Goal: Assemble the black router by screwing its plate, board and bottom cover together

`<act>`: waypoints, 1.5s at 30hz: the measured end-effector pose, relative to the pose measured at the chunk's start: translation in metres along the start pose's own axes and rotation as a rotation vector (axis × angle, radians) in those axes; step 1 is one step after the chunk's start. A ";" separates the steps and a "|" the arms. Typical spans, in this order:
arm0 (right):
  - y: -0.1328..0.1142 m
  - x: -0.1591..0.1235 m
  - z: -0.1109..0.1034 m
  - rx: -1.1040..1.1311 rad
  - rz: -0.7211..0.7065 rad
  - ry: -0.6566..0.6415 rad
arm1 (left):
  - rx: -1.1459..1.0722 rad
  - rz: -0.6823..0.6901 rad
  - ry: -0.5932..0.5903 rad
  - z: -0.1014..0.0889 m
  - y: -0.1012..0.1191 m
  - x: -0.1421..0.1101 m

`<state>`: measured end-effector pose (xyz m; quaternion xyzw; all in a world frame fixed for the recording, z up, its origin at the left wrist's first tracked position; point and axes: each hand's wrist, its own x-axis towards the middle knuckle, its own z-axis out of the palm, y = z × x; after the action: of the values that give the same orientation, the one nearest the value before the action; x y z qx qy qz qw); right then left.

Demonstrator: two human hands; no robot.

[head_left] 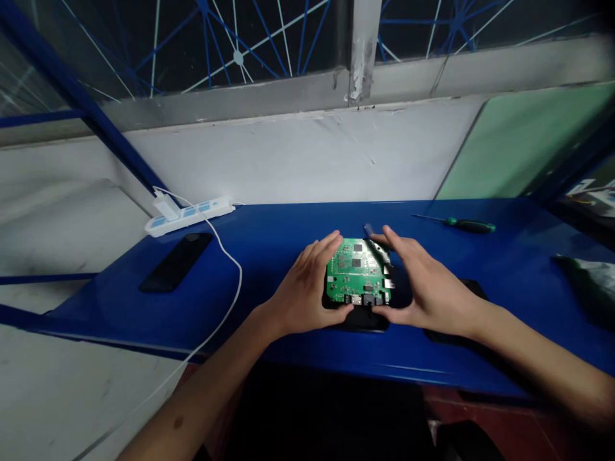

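Note:
A green circuit board (pixel 359 272) with metal connectors along its near and right edges is held level between my hands, over a black plastic shell (pixel 362 319). My left hand (pixel 307 285) grips the board's left side, fingers at the far corner and thumb by the near edge. At the right side, my right hand (pixel 425 288) curves round the board, its thumb near the front connectors and its fingers by the far corner. Whether the board rests in the shell or just above it, I cannot tell. Beyond the right fingertips lies a small clear bluish piece (pixel 368 228).
A green-handled screwdriver (pixel 468 225) lies at the back right of the blue table (pixel 269 234). Partly under my right wrist is a flat black object (pixel 473 288). To the left are a black phone (pixel 177 262), a white power strip (pixel 192 214) and a trailing white cable (pixel 235 282).

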<state>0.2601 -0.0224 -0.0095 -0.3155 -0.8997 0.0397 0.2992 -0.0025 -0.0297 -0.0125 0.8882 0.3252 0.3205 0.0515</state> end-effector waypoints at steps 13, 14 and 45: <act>-0.002 0.001 -0.001 -0.027 -0.020 -0.006 | -0.001 0.023 0.058 0.003 -0.002 -0.002; -0.002 0.001 -0.001 -0.028 -0.019 -0.007 | 0.000 0.026 0.058 0.002 -0.002 -0.002; 0.007 -0.002 -0.014 0.092 0.104 -0.142 | -0.166 0.013 0.000 -0.003 -0.003 -0.004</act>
<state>0.2728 -0.0200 -0.0007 -0.3442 -0.8982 0.1186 0.2463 -0.0085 -0.0308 -0.0129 0.8829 0.2916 0.3469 0.1230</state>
